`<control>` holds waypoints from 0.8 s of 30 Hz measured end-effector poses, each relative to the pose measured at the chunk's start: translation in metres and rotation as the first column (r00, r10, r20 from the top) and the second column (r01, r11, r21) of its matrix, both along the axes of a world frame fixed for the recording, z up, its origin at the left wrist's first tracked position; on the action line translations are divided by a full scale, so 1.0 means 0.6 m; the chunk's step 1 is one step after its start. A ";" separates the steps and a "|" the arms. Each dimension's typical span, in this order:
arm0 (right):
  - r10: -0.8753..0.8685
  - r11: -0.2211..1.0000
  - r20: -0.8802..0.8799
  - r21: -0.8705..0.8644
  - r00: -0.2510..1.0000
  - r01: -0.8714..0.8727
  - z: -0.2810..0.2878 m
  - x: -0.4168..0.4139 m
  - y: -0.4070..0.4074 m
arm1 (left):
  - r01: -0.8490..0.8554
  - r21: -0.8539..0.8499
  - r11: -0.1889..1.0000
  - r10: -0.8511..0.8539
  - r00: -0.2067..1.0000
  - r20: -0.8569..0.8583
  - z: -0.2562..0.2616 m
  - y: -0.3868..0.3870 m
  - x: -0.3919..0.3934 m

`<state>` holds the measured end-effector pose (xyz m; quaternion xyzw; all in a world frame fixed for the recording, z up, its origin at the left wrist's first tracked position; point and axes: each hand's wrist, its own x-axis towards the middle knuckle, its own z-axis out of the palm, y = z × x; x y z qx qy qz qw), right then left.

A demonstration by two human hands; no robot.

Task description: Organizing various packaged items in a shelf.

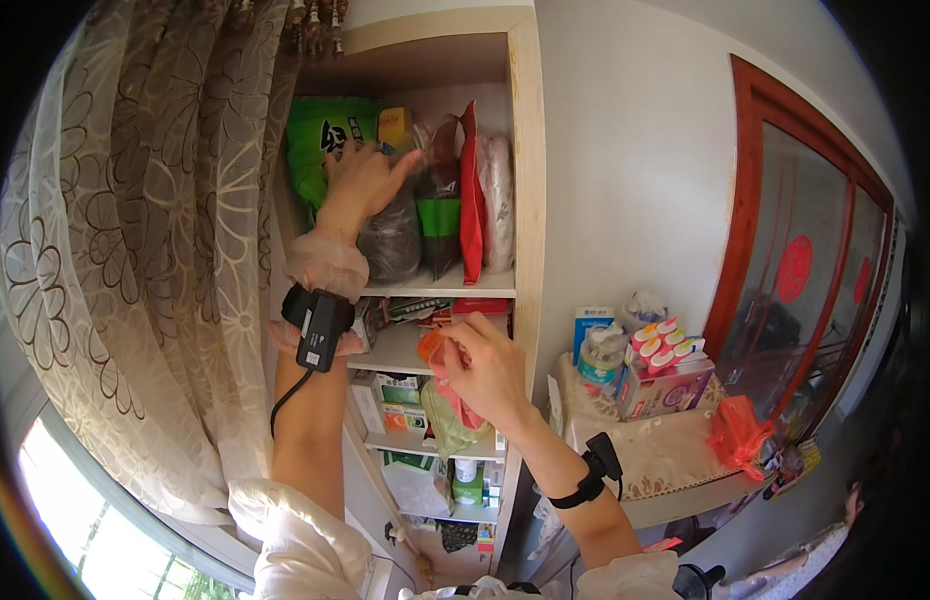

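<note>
My left hand (366, 180) reaches into the top compartment of a tall shelf unit, fingers spread. It is in front of a green plastic bag (311, 146) and a yellow box (394, 126); whether the fingertips touch them is hard to tell. Below the hand stands a dark bundle in clear plastic (391, 244). My right hand (489, 367) is lower, before the second compartment, with its fingers closed on a pink cloth-like item (459, 397). An orange piece (430, 346) shows at the fingertips, possibly part of the same item.
A red packet (471, 202) and a pale plastic-wrapped bundle (498, 202) stand at the top compartment's right. Lower shelves hold medicine-like boxes (402, 390) and a light green bag (444, 420). A sheer curtain (149, 262) hangs left. Right, a cloth-covered cabinet (645, 465) bears a jar (603, 356) and red bag (739, 435).
</note>
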<state>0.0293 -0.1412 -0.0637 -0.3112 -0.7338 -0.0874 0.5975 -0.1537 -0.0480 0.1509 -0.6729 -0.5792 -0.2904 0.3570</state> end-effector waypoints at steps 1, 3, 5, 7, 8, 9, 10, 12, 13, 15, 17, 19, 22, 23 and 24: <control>0.012 1.000 0.001 0.003 1.000 -0.012 -0.004 -0.002 0.001 | -0.031 -0.196 0.980 0.034 0.999 0.009 0.008 -0.005 0.000; 0.022 1.000 0.001 0.008 1.000 -0.022 -0.011 -0.002 0.003 | 0.054 -0.175 0.983 -0.037 0.994 0.098 0.004 -0.003 0.004; 0.039 0.998 0.009 -0.040 0.999 -0.039 -0.016 0.001 0.003 | 0.140 -0.146 0.979 -0.112 0.976 0.185 -0.005 -0.003 0.013; 0.045 0.998 0.005 -0.048 0.999 -0.045 -0.018 0.007 0.004 | 0.018 0.044 0.999 -0.022 0.995 0.097 -0.015 -0.007 0.027; 0.061 0.997 0.005 -0.054 0.998 -0.061 -0.019 0.006 0.002 | 0.014 0.044 0.999 -0.018 0.995 0.097 -0.017 -0.002 0.021; 0.064 0.996 0.004 -0.054 0.998 -0.064 -0.020 0.005 0.001 | 0.022 0.143 0.989 -0.029 0.998 0.051 -0.020 0.007 0.012; 0.079 0.995 0.010 -0.055 0.997 -0.078 -0.021 0.004 0.001 | 0.033 0.240 0.970 -0.036 0.999 0.005 -0.022 0.014 0.005; 0.092 0.994 0.017 -0.056 0.996 -0.091 -0.023 0.005 0.001 | 0.175 0.390 0.904 -0.142 0.984 -0.110 -0.016 0.023 0.001; 0.091 0.994 0.031 -0.061 0.995 -0.089 -0.025 0.004 0.001 | 0.320 0.512 0.797 -0.225 0.944 -0.240 -0.014 0.026 -0.003; 0.073 0.995 0.045 -0.071 0.996 -0.070 -0.028 0.011 0.004 | 0.386 0.421 0.821 -0.302 0.919 -0.253 -0.011 0.013 0.020; 0.080 0.993 0.040 -0.086 0.996 -0.077 -0.027 0.010 -0.002 | 0.436 0.331 0.837 -0.364 0.895 -0.260 -0.011 0.013 0.021; 0.101 0.992 0.047 -0.085 0.994 -0.096 -0.031 0.005 -0.004 | 0.373 0.281 0.884 -0.341 0.927 -0.157 -0.014 0.026 0.004; 0.095 0.992 0.051 -0.087 0.994 -0.090 -0.038 0.011 0.003 | 0.160 0.157 0.974 -0.171 0.983 0.059 -0.016 0.025 0.016; 0.091 0.993 0.052 -0.086 0.995 -0.086 -0.041 0.014 0.004 | 0.164 0.156 0.974 -0.175 0.983 0.059 -0.013 0.020 0.020; 0.086 0.993 0.052 -0.088 0.995 -0.081 -0.043 0.017 0.005 | 0.113 0.019 0.993 -0.114 0.988 0.104 -0.006 0.016 0.025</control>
